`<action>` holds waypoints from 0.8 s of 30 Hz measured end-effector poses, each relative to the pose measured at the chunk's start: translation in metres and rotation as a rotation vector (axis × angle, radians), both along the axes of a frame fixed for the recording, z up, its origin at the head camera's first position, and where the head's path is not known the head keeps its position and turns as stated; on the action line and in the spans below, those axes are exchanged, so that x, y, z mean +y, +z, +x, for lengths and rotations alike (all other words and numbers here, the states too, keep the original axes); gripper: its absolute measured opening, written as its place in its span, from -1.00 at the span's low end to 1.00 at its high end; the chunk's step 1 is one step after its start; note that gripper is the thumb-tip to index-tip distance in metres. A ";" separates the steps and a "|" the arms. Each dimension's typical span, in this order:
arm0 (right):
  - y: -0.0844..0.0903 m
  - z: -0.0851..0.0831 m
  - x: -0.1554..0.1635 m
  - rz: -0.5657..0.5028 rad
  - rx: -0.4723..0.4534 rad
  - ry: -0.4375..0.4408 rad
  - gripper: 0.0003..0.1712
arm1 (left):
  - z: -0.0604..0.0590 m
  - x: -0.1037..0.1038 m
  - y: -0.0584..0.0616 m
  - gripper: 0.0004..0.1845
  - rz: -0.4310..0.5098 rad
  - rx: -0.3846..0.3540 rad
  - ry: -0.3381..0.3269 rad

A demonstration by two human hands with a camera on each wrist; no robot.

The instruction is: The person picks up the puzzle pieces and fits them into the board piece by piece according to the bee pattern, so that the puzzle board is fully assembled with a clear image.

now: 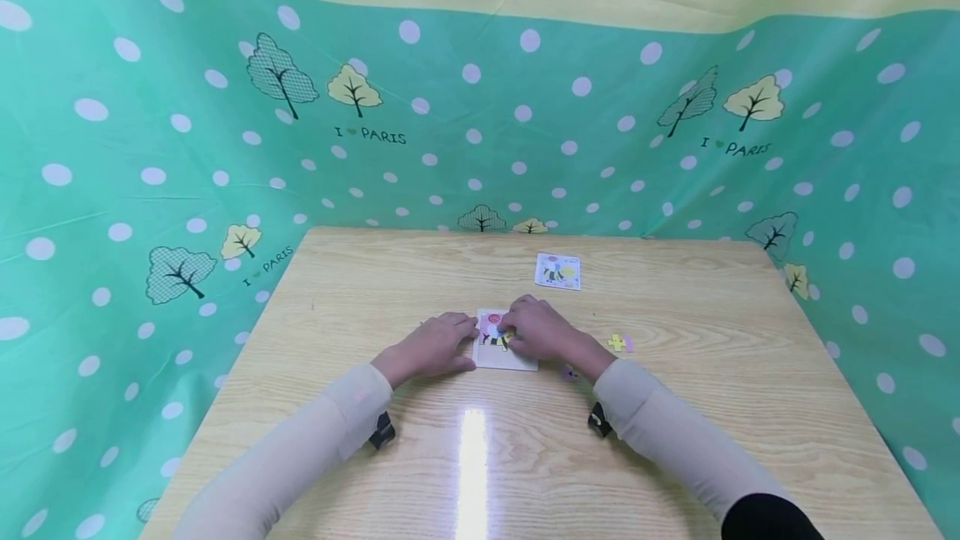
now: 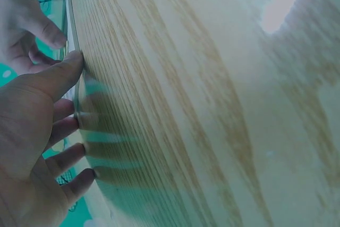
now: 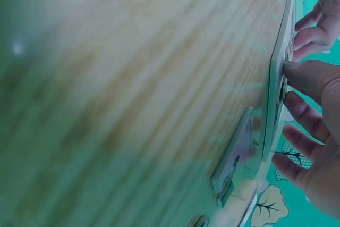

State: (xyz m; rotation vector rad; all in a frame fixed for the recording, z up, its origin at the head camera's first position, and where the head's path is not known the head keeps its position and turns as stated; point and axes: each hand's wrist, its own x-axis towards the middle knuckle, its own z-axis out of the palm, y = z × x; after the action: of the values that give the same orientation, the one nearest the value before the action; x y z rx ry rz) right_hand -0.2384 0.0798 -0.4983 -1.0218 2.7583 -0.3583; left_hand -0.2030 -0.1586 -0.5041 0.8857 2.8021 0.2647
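A thin jigsaw board [image 1: 506, 362] with a white border and a bee-like picture lies flat on the table between the hands. The left hand [image 1: 441, 346] touches the board's left side, thumb near its close corner and the other fingers spread along the edge. Over the right part of the picture, the right hand [image 1: 537, 328] pinches a small puzzle piece against the board with thumb and index finger; the fingers hide most of that piece. In the right wrist view its other fingers [image 3: 292, 168] extend past the board.
Farther back lies a card [image 1: 557, 272] with a similar picture. Right of the board are a yellow and purple puzzle piece [image 1: 618, 343] and a purple one [image 1: 570, 372] partly behind the right wrist. A polka-dot cloth [image 1: 480, 140] hangs behind the wooden table [image 1: 675, 407].
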 end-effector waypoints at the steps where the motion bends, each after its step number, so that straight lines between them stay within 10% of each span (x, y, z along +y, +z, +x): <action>1: 0.000 0.000 0.000 0.005 -0.002 0.000 -0.66 | 0.000 0.000 0.000 -0.33 -0.001 0.000 0.000; 24: 0.012 0.006 0.014 -0.004 0.036 0.051 -0.64 | 0.000 0.000 0.000 -0.35 0.002 0.023 -0.023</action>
State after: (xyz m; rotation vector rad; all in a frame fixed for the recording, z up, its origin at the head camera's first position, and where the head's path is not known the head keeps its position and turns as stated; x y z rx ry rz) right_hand -0.2326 0.0936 -0.4860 -1.1073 2.7579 -0.3411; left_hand -0.2035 -0.1588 -0.5041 0.9270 2.8112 0.2559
